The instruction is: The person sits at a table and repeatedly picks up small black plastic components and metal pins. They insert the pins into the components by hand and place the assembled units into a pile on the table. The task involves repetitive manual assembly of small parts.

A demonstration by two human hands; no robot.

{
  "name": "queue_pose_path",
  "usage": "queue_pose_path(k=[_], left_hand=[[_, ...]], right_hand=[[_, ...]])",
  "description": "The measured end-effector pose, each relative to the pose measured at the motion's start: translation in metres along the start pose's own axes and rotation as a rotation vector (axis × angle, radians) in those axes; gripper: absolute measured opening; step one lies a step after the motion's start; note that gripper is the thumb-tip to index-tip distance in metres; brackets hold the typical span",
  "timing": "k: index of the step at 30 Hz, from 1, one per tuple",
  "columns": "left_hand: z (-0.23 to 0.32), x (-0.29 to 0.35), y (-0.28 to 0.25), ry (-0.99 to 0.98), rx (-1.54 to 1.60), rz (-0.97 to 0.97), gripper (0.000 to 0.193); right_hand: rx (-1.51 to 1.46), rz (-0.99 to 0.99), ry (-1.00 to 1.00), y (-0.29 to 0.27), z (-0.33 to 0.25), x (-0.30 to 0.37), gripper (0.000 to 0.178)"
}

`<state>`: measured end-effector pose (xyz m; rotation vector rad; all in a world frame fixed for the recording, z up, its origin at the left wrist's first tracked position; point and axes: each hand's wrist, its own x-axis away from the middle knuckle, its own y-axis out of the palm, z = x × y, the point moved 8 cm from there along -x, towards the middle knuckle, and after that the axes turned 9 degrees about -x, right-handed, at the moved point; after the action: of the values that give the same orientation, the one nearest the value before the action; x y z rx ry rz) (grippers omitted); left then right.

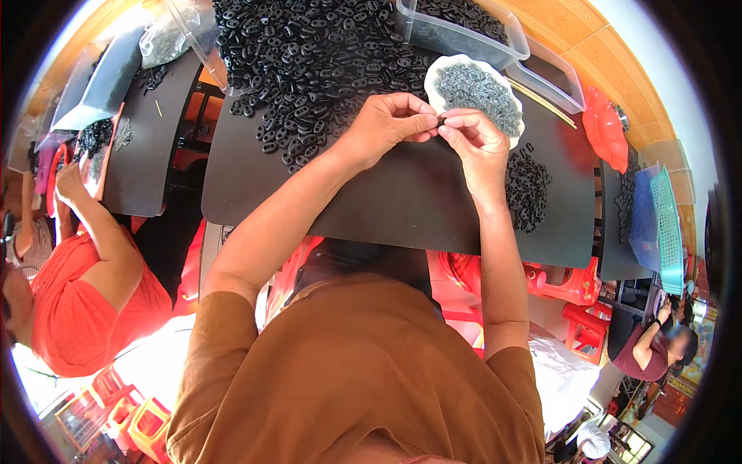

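Over the dark table, my left hand and my right hand meet with their fingertips pinched together. Between them is a small black piece, mostly covered by the fingers; its exact shape cannot be made out. Just beyond my right hand is a white scalloped dish filled with small grey, clear-looking pieces. A wide heap of black oval pieces with holes spreads beyond my left hand. To the right of my right wrist lies a smaller pile of black pieces.
A clear plastic box with black pieces stands at the back, near a yellow stick and a red scalloped dish. A turquoise basket is at far right. One person in red works at left; another person sits at right.
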<state>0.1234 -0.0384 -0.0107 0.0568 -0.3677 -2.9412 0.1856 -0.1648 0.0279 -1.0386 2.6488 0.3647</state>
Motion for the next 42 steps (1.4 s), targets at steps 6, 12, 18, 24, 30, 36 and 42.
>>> queue_pose_path(k=[6,12,18,24,30,36,42], left_hand=[[0.002,0.0,-0.001,0.004,-0.056,0.009,0.012],[0.007,0.001,0.002,0.077,-0.197,0.055,0.009],[0.007,0.0,0.0,0.144,-0.376,0.073,0.007],[0.014,0.001,-0.001,0.174,-0.252,0.024,0.006],[0.014,-0.001,-0.007,0.133,-0.298,0.057,0.01],[0.012,0.001,-0.003,0.1,-0.317,0.054,0.012],[0.011,0.003,0.0,0.093,-0.378,0.051,0.012]], right_hand=[[0.019,0.066,0.066,-0.002,0.004,0.0,0.009],[-0.036,0.056,0.145,-0.003,0.012,0.001,0.007],[-0.037,-0.028,0.17,-0.002,0.017,0.0,0.006],[-0.096,-0.09,0.289,0.002,0.018,0.002,0.013],[-0.147,-0.016,0.331,-0.006,0.021,0.002,0.015],[-0.242,0.052,0.297,-0.012,0.024,0.001,0.01],[-0.322,0.061,0.255,-0.016,0.03,-0.001,0.006]])
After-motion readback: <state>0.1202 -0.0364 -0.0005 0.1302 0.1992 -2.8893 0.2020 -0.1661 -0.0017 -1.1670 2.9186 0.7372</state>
